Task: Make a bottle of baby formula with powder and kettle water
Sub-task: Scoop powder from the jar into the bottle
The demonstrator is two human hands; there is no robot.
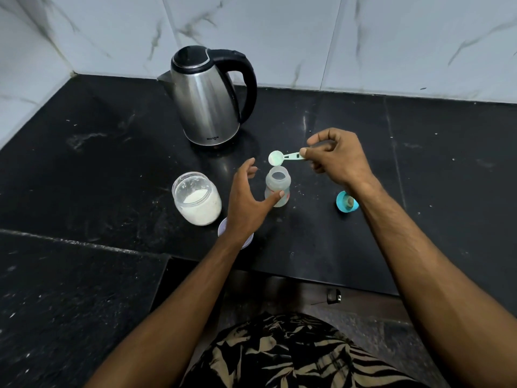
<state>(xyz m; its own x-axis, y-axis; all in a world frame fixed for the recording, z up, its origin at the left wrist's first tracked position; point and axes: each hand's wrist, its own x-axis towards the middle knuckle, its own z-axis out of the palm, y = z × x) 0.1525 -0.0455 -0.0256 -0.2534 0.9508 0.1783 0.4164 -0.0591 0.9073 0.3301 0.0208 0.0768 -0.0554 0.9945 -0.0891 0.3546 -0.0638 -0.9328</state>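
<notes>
Kettle (208, 96): standing lid-closed at the counter's (84, 163) back; contents hidden.
Jar (197, 198): sitting open left of the bottle, roughly half full of white powder.
Bottle (277, 189): standing uncapped between both hands; contents unclear.
Cap (346, 202): lying right of the bottle.
Scoop (285, 157): hovering just above the bottle's mouth.
Left hand (247, 200): spreading loosely, thumb touching the bottle.
Right hand (338, 155): pinching the scoop's handle.
</notes>
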